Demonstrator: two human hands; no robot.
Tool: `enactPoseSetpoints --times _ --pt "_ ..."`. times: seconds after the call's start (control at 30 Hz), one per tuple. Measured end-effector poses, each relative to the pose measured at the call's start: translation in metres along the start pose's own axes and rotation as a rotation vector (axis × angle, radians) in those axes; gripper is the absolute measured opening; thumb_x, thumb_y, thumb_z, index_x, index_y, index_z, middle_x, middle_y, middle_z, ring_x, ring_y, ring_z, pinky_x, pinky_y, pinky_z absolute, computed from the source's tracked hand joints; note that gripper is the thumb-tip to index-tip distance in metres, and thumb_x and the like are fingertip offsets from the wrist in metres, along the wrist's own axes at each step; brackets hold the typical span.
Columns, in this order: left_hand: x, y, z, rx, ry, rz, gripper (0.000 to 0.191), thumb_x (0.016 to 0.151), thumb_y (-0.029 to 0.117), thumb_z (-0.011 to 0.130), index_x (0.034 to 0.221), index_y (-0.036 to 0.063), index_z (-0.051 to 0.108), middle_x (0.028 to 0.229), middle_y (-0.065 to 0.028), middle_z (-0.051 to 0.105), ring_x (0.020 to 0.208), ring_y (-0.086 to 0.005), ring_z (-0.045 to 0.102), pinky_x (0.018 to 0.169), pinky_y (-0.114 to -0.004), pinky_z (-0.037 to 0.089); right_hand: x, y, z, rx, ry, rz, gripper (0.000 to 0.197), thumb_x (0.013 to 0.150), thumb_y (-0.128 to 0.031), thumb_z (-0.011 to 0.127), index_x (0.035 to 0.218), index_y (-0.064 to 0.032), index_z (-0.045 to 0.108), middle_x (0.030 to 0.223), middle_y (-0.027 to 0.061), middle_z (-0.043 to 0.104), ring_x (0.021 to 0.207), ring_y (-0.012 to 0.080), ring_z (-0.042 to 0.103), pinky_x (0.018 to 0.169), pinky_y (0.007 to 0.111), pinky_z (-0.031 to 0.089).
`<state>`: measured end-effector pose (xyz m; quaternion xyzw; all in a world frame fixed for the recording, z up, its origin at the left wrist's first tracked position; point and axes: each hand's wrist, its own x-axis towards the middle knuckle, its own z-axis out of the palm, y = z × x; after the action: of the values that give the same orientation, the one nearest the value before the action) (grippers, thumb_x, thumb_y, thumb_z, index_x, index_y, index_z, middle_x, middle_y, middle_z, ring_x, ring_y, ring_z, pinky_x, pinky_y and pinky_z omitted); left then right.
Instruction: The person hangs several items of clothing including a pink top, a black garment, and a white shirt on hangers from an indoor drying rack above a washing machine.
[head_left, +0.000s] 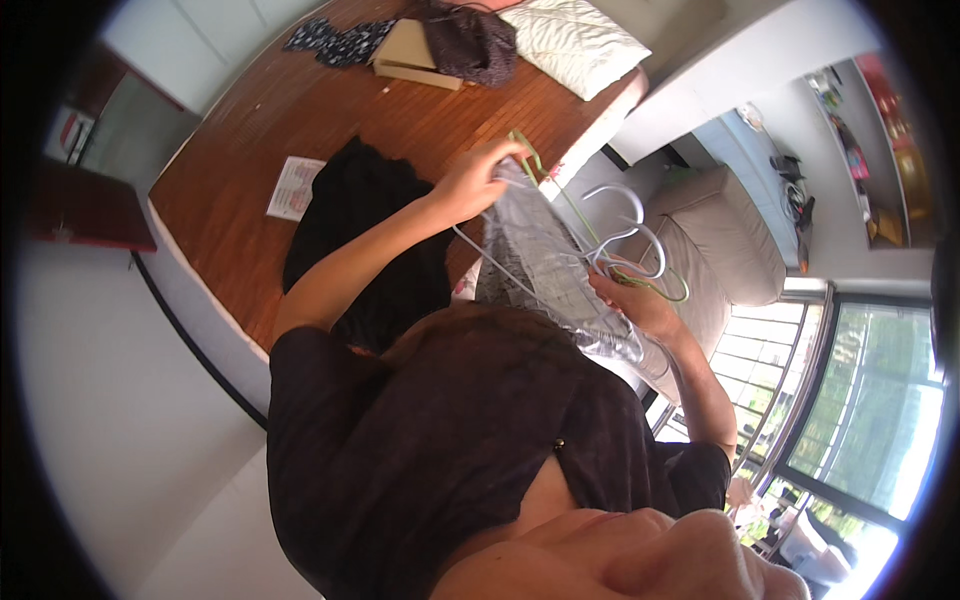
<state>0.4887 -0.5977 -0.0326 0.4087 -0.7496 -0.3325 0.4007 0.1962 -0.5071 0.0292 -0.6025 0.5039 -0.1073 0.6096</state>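
Note:
My right hand (637, 304) is closed around several thin clothes hangers near their hooks, white or pale grey hangers (652, 247) and a green hanger (574, 210). My left hand (476, 180) pinches the far end of the green hanger together with the edge of a grey, partly see-through sheet (551, 255), fabric or plastic, I cannot tell which. That sheet hangs between both hands, over the hangers' long arms. A black cloth garment (367, 225) lies rumpled on the brown slatted bed mat (225, 172), left of my left forearm.
A printed sheet (294, 189) lies beside the black garment. Farther back are a cardboard box (411, 51), dark patterned cloths (472, 45) and a white pillow (574, 45). To the right stand a beige sofa (720, 232), a shelf (851, 150) and a barred window (765, 352).

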Motion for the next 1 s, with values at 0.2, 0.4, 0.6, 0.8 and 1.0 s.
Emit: enactPoseSetpoints --times 0.2,0.4,0.6,0.8,1.0 --pt "-0.038 -0.039 -0.047 0.034 0.343 -0.071 0.03 0.066 -0.016 0.042 0.087 -0.0013 0.058 0.086 -0.0095 0.065 0.083 -0.0165 0.062 0.079 -0.028 0.048 0.012 0.034 0.009 -0.216 0.031 -0.283 0.032 0.09 -0.025 0.061 0.106 0.0026 0.062 0.091 0.0123 0.065 0.083 0.0184 0.059 0.074 0.032 0.046" --pt "-0.074 -0.156 -0.151 -0.154 0.84 -0.318 0.015 0.073 -0.002 0.05 0.086 0.002 0.058 0.08 -0.0064 0.059 0.077 -0.0175 0.056 0.073 -0.03 0.047 0.019 0.017 0.032 0.188 0.188 -0.38 0.034 0.086 -0.035 0.063 0.084 -0.001 0.061 0.072 0.0044 0.056 0.068 0.013 0.049 0.061 0.03 0.04" --pt "-0.124 -0.225 -0.347 -0.195 1.194 -0.359 0.021 0.075 0.006 0.048 0.092 -0.0019 0.058 0.091 -0.016 0.058 0.083 -0.0274 0.057 0.074 -0.04 0.048 0.032 0.009 -0.006 1.432 0.362 -0.984 0.033 0.098 -0.031 0.046 0.07 -0.0156 0.04 0.055 -0.0067 0.026 0.05 0.0066 0.027 0.052 0.023 0.03" --pt "-0.122 -0.267 -0.399 0.038 1.133 -0.821 0.026 0.078 0.009 0.051 0.102 0.0025 0.059 0.1 -0.0131 0.06 0.089 -0.0232 0.057 0.076 -0.036 0.047 -0.018 0.084 -0.034 1.562 0.718 -0.976 0.016 0.096 -0.026 0.053 0.087 -0.0133 0.051 0.061 -0.0082 0.034 0.05 0.0029 0.032 0.049 0.019 0.033" --pt "-0.107 -0.338 -0.217 -0.183 0.503 -1.022 0.031 0.082 0.013 0.053 0.111 0.0069 0.06 0.109 -0.0102 0.061 0.094 -0.0191 0.058 0.078 -0.032 0.045 -0.079 0.165 0.02 1.47 1.204 -0.748 0.027 0.089 -0.023 0.064 0.112 -0.0151 0.051 0.085 -0.0006 0.054 0.067 0.0081 0.053 0.062 0.025 0.046"
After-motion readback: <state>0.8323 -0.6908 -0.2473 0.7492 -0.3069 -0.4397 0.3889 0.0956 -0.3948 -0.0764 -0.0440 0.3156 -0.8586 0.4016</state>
